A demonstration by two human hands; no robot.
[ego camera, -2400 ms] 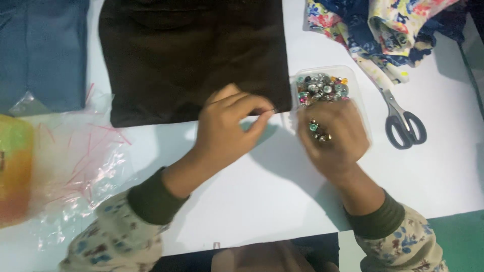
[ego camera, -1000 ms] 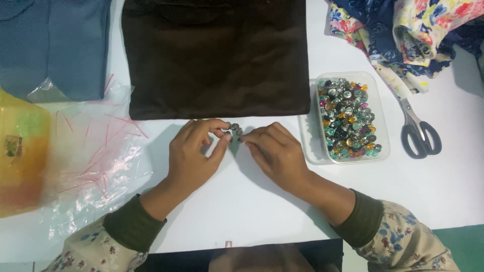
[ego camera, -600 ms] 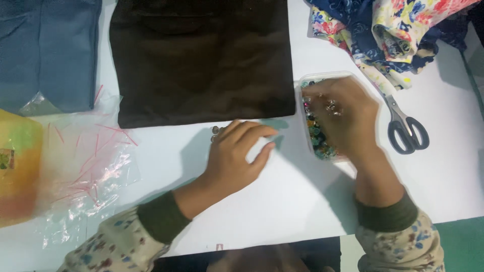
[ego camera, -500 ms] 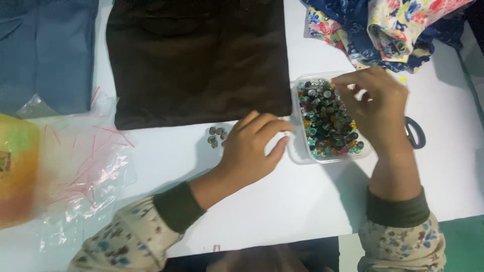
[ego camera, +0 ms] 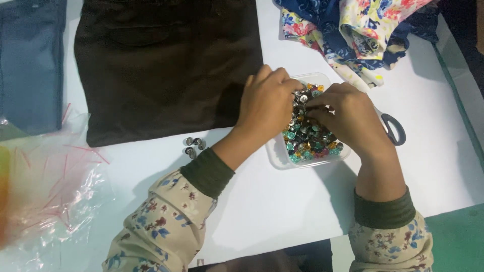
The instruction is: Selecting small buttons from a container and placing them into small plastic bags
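A clear plastic tray [ego camera: 276,155] filled with several small metal and coloured studs [ego camera: 312,138] sits on the white table. Both of my hands are over it. My left hand [ego camera: 266,107] curls over the tray's left side, fingertips down among the studs at its far end. My right hand [ego camera: 344,120] covers the tray's right side, and its fingertips pinch a silver stud [ego camera: 301,96] right beside the left fingertips. What the left fingers hold is hidden. A small cluster of silver studs [ego camera: 193,146] lies on the table to the left, just below the dark brown cloth [ego camera: 166,65].
Blue denim cloth [ego camera: 30,65] lies at the far left, with a crinkled clear plastic bag [ego camera: 45,191] below it. Floral fabric [ego camera: 363,30] is heaped at the top right. A scissors handle [ego camera: 394,129] shows behind my right hand. The table's edge [ego camera: 454,209] runs along the lower right.
My left hand has moved from the table by the loose studs into the tray, joining the right hand. The small cluster of studs stays on the table.
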